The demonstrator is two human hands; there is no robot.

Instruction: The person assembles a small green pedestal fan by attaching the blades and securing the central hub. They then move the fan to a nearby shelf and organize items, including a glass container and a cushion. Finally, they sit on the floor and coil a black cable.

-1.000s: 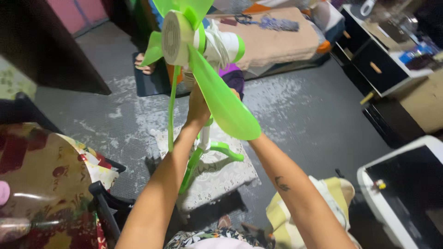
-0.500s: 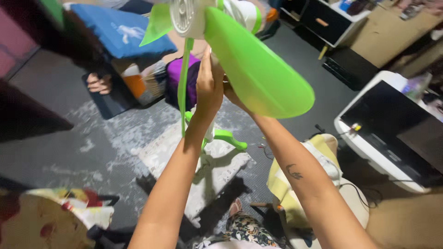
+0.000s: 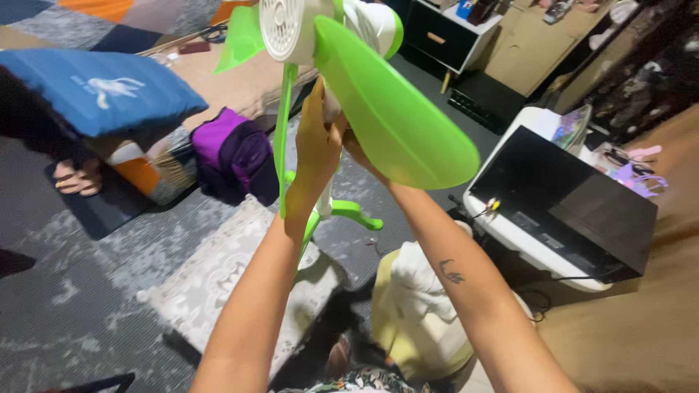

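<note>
1. Up in front of me, above the grey floor [image 3: 109, 291], I've got both arms raised to a green and white fan [image 3: 342, 65].
2. My left hand [image 3: 314, 149] is up against the fan's neck just under the round white hub [image 3: 285, 28], fingers pressed together and wrapped round it as far as I can see.
3. My right hand [image 3: 357, 145] sits just behind the left, mostly hidden by the big green blade [image 3: 397, 116], so I cannot tell whether it is spread or gripping.
4. That blade sweeps down to the right, over my right forearm; a smaller green blade [image 3: 242, 40] sticks out to the left of the hub.
5. The fan's green stem [image 3: 282, 138] runs down to its feet on a pale rug [image 3: 218, 291] on the floor.
6. Left of the stem, a purple bag [image 3: 233, 156] rests beside a blue pillow [image 3: 95, 91].
7. To the right, a black and white box-shaped appliance [image 3: 561, 207] sits on the floor, well apart from the fan.
</note>
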